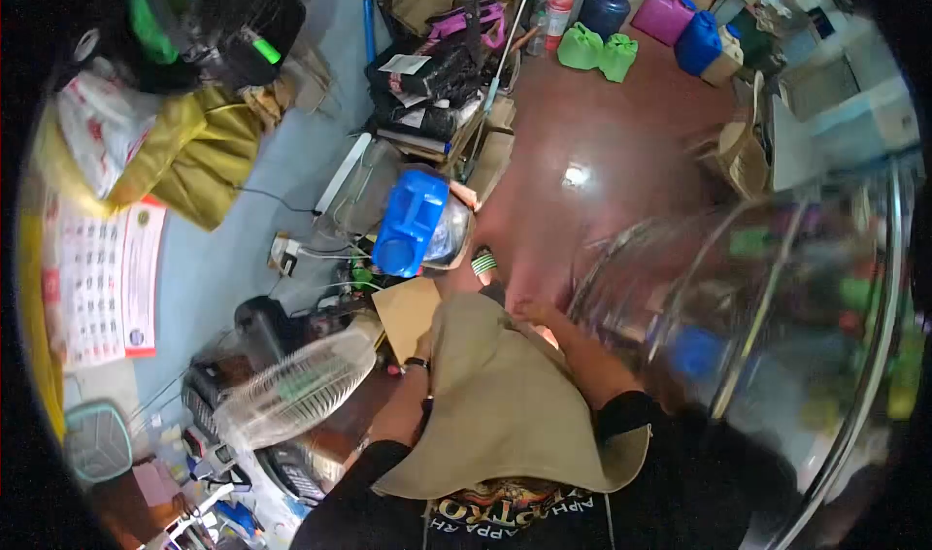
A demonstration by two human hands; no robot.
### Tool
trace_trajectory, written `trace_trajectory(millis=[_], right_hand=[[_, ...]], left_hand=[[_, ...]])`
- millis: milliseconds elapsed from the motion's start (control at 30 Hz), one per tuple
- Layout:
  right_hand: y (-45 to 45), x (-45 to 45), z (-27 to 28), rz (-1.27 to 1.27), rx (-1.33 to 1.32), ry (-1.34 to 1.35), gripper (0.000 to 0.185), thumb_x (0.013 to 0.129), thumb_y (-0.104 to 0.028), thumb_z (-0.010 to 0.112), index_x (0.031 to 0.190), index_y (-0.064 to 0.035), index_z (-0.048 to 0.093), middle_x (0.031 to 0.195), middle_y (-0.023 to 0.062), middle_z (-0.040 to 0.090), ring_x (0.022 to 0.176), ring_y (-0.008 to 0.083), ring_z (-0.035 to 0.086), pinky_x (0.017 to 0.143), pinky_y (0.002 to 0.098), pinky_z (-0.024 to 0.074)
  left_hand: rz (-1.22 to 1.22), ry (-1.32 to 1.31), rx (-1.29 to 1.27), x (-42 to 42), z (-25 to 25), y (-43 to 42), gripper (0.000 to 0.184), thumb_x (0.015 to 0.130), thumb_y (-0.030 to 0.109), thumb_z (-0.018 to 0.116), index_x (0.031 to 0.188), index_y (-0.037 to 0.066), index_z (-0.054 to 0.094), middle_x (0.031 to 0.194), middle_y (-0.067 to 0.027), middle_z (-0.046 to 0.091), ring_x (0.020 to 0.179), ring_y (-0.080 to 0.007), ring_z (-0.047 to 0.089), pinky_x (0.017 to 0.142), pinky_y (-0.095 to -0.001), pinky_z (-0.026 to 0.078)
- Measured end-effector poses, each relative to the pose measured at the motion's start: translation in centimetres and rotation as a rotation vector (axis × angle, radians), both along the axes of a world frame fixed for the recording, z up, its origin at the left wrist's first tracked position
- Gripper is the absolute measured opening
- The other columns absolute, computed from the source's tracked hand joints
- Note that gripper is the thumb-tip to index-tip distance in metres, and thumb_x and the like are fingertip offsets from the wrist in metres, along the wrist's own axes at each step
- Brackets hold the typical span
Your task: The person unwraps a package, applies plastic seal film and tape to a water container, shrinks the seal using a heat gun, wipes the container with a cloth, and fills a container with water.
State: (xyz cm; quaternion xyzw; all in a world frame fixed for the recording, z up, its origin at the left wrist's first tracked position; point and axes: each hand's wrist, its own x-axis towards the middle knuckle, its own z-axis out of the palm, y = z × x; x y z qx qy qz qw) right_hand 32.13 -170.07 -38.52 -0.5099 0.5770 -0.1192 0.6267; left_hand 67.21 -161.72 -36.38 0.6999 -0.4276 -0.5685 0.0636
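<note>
Tan fabric hangs over my front and hides part of both hands. At its left edge, my left hand, with a dark band at the wrist, is closed at the corner of a flat brown cardboard piece. Most of those fingers are behind the fabric. My right hand reaches forward on the other side of the fabric. It is small and blurred, so its grip cannot be made out. Just past the hands, a green-and-white striped slipper shows on a foot.
A blue jug lies on a box ahead to the left. Nearby are a fan and stacked black packages. A blurred metal-framed rack stands close on my right. Several containers, including green jugs, line the far reddish floor.
</note>
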Motion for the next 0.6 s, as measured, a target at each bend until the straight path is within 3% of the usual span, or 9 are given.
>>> trace_trajectory(millis=[133,300,367,433,500,600], right_hand=[[-11.6,-3.0,1.9,-0.116,0.269,-0.228,0.02,0.087,-0.02,0.061,0.104,-0.0101,0.068,0.08,0.0047,0.066,0.065,0.0177,0.061,0.06,0.0367,0.0491],[-23.2,-7.8,0.3,-0.526,0.412,-0.6,0.013,0.084,-0.015,0.063,0.092,-0.0075,0.07,0.076,0.0025,0.063,0.063,0.0139,0.057,0.063,0.0297,0.0483],[-28.6,-9.3,-3.3,-0.244,0.35,-0.523,0.012,0.088,-0.012,0.059,0.093,-0.0079,0.069,0.078,0.0015,0.064,0.065,0.0131,0.057,0.059,0.0264,0.0464],[-34.4,-7.4,1.6,-0.171,0.235,-0.224,0.012,0.088,-0.013,0.059,0.094,-0.0086,0.069,0.076,0.0008,0.062,0.065,0.0132,0.057,0.057,0.0259,0.046],[-40.1,-5.3,6.1,-0.095,0.14,0.039,0.012,0.089,-0.013,0.059,0.095,-0.0093,0.068,0.075,0.0,0.061,0.065,0.0133,0.058,0.055,0.0254,0.0456],[-49.0,-3.6,7.2,-0.026,0.135,0.008,0.011,0.09,-0.015,0.06,0.096,-0.0108,0.068,0.071,-0.0013,0.058,0.065,0.0136,0.058,0.054,0.0252,0.046]], left_hand=[[0.13,-0.018,-0.042,-0.8,0.4,-12.7,0.032,0.091,0.034,0.056,0.088,0.005,0.068,0.077,-0.0108,0.065,0.066,-0.0248,0.062,0.056,-0.0402,0.047],[0.583,0.102,0.073,0.6,2.8,-26.0,0.03,0.091,0.038,0.059,0.1,0.011,0.067,0.093,-0.0067,0.069,0.078,-0.0215,0.065,0.057,-0.0366,0.046],[0.752,0.17,0.089,0.5,4.2,-30.5,0.031,0.09,0.039,0.06,0.105,0.013,0.066,0.099,-0.0051,0.07,0.083,-0.0202,0.066,0.057,-0.0351,0.046],[0.907,0.308,0.096,-0.3,6.9,-34.7,0.034,0.09,0.039,0.061,0.112,0.013,0.063,0.106,-0.0055,0.069,0.086,-0.0209,0.065,0.06,-0.0338,0.046],[1.07,0.46,0.093,-1.4,6.5,-38.6,0.039,0.09,0.04,0.062,0.12,0.014,0.06,0.114,-0.0059,0.068,0.09,-0.0217,0.065,0.063,-0.0325,0.046],[1.259,0.68,0.047,-3.5,3.7,-44.1,0.044,0.09,0.039,0.063,0.124,0.012,0.058,0.117,-0.0086,0.066,0.095,-0.0208,0.064,0.07,-0.0328,0.046]])
